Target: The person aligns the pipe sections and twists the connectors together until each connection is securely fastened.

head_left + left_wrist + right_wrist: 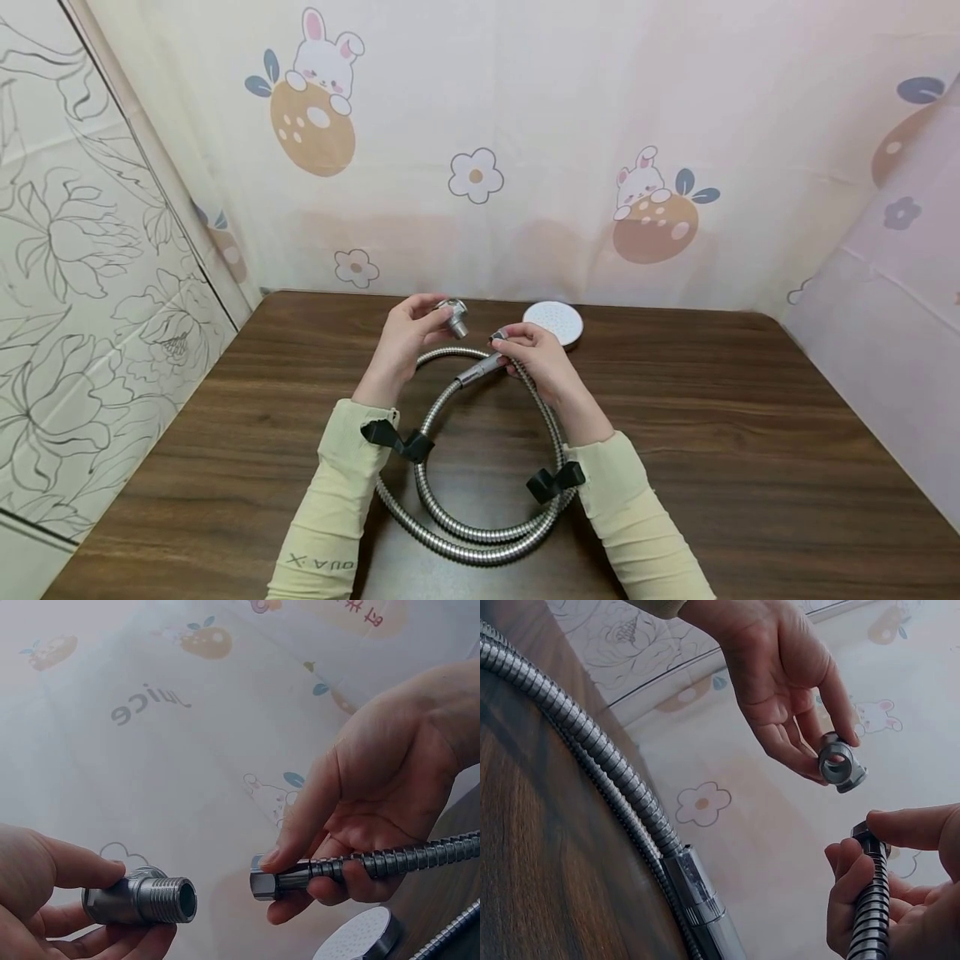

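My left hand (397, 350) pinches a chrome shower-hose fitting (139, 900) between thumb and fingers, its male-threaded end turned towards the right hand. In the right wrist view the fitting (840, 761) shows a round opening. My right hand (543, 362) grips the end of a ribbed metal shower hose (480, 557), with thumb on its hex nut (264, 879). A small gap separates nut and thread, both held above the table. Behind the right hand a round shower head (553, 322) lies white face up. A smooth chrome sleeve (482, 368) ends the hose's other end near it.
The hose lies in loops on the dark wooden table (750, 467), under and between both forearms. Black straps (555, 482) sit at the wrists. A patterned curtain (525, 100) hangs along the table's back edge, and a flower-printed panel (82, 275) stands at left.
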Demonstrator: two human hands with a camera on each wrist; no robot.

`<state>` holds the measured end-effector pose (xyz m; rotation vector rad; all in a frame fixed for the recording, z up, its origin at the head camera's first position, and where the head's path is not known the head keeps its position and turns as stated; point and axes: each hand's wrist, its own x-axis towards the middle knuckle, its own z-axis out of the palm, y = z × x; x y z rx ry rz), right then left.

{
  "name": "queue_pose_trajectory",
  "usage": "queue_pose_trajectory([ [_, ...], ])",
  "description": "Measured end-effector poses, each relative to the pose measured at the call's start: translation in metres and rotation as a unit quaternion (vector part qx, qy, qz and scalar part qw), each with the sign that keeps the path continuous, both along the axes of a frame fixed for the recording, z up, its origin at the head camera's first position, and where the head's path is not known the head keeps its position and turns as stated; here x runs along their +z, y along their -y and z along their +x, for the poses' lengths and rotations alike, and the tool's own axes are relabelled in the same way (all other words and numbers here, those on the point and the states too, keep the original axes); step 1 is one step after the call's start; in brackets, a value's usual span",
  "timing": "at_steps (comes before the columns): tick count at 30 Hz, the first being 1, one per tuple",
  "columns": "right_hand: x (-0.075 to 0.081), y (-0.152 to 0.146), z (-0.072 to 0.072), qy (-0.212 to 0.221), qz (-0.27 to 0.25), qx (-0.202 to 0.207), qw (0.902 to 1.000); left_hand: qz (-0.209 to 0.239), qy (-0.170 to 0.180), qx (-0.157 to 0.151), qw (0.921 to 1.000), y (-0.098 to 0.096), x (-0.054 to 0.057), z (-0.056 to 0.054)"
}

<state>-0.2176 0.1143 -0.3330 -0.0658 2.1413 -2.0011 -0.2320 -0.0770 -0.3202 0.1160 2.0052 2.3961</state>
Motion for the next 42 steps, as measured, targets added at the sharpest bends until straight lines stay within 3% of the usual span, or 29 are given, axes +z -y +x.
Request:
queue_pose_trajectory([
  [25,0.005,0.013,0.004,-0.02,-0.001,0.014,0.9997,0.021,0.009,0.016,0.9996,-0.006,-0.001,-0.003],
  [42,0.006,0.022,0.005,-0.021,0.006,0.013,0.9997,0.026,0.0,0.009,0.9996,-0.012,0.001,-0.002],
])
